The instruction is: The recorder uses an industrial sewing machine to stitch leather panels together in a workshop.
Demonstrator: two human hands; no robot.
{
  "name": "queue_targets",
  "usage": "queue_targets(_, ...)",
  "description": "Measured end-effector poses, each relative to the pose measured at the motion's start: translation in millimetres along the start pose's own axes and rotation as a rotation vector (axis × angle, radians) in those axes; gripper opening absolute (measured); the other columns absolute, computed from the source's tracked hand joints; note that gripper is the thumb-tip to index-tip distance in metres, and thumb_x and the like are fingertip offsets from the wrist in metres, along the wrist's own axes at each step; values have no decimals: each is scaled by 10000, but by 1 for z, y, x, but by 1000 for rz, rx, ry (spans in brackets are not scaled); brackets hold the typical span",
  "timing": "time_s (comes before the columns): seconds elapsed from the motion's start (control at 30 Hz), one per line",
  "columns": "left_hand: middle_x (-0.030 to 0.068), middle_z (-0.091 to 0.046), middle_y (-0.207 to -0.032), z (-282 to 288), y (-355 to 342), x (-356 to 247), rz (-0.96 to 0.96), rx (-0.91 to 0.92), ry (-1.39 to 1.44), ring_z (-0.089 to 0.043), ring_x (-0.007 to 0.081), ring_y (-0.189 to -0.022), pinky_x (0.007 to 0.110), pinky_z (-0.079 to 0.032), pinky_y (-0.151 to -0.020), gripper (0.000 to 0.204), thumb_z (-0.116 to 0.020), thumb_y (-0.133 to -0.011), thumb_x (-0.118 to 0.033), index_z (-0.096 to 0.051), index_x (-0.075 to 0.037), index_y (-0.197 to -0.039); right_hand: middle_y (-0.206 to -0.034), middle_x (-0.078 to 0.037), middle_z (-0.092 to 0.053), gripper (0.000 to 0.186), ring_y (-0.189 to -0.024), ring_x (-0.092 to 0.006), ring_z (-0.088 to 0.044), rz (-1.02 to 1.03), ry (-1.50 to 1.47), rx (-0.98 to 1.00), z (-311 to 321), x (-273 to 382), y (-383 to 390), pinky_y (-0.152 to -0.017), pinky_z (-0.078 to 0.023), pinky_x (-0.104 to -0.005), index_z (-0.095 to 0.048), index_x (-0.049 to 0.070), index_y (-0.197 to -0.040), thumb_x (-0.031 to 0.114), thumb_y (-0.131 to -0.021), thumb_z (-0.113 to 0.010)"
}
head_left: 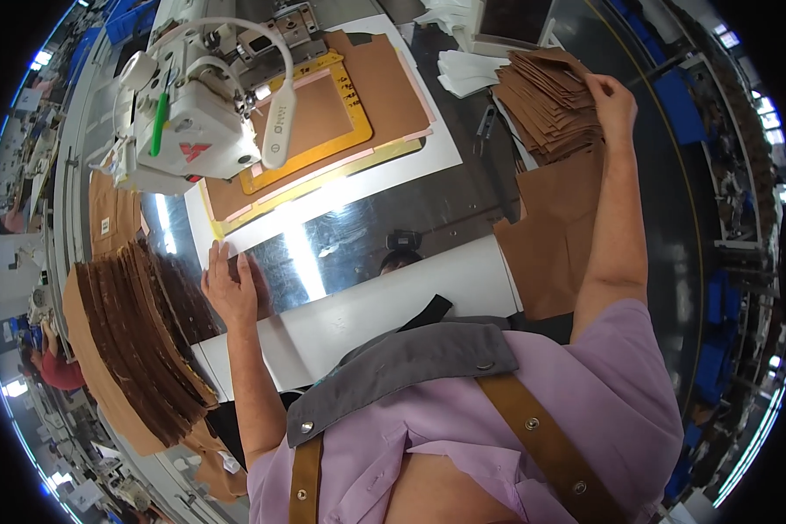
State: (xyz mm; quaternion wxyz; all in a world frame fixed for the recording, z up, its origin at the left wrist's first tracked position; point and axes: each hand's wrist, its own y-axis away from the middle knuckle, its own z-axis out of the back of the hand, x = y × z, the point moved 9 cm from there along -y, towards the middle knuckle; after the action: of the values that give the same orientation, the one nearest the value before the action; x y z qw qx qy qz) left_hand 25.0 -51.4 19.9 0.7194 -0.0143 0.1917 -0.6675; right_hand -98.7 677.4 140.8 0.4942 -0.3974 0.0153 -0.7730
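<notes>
My right hand (613,105) is at the far right, its fingertips pinched on the edge of a brown fabric piece in a fanned stack (546,100). My left hand (229,284) rests with fingers stretched out on the shiny metal table (341,240), holding nothing. Just beyond its fingertips is the near corner of a white sheet (441,144). On that sheet lies a sewing template with a yellow frame (354,113) over brown fabric (393,83). The head of a white sewing machine (196,122) stands over the template's left part.
Thick bundles of brown pieces (140,341) are stacked at the left. A larger brown piece (550,236) hangs over the right edge below the fanned stack. Thread snips (486,127) and white cloth scraps (467,72) lie beside it. A white rounded panel (384,301) runs along the table's front.
</notes>
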Motion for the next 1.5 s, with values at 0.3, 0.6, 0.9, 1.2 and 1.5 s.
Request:
queue_targets(0.3, 111, -674, -1333, 19, 12, -166, -417, -12, 402, -680, 268, -1158, 404, -509, -966, 430, -798, -844, -167, -667, -67, -1241, -861, 3, -705, 111, -795, -221, -672, 872, -66, 143, -51, 239, 202, -706, -463, -398, -674, 119, -808, 118, -816, -785)
queue_targets(0.6, 94, -694, -1234, -25, 27, -182, -476, 171, 321, -704, 278, -1056, 413, -547, -930, 539, -772, -857, -137, -596, -69, -1362, -993, -53, -696, 287, -956, -271, -657, 800, -447, 846, -169, 271, 295, -823, -481, -394, -666, 94, -916, 177, -690, -823)
queue_targets(0.9, 115, -657, -1301, -18, 13, -166, -642, 100, 213, -663, 243, -1155, 383, -523, -961, 426, -660, -896, -69, -639, -52, -1321, -1157, -96, -614, 347, -1088, -327, -606, 705, -151, 504, -208, 241, 243, -939, -478, -476, -657, 73, -1110, 299, -878, -782)
queue_targets(1.2, 95, -641, -1082, -27, 12, -184, -832, 165, 147, -660, 223, -997, 370, -513, -913, 394, -638, -835, -65, -667, 25, -1217, -886, -85, -681, 160, -862, -259, -671, 581, -349, 665, -221, 245, 231, -781, -531, -383, -678, 40, -932, 163, -887, -769)
queue_targets(1.5, 58, -702, -1063, -4, -18, -191, -769, -26, 59, -675, 178, -885, 327, -488, -847, 343, -666, -810, -95, -698, -48, -1148, -888, -78, -743, 162, -785, -166, -682, 389, -521, 912, -248, 280, 194, -740, -537, -308, -726, 41, -1020, 187, -953, -701)
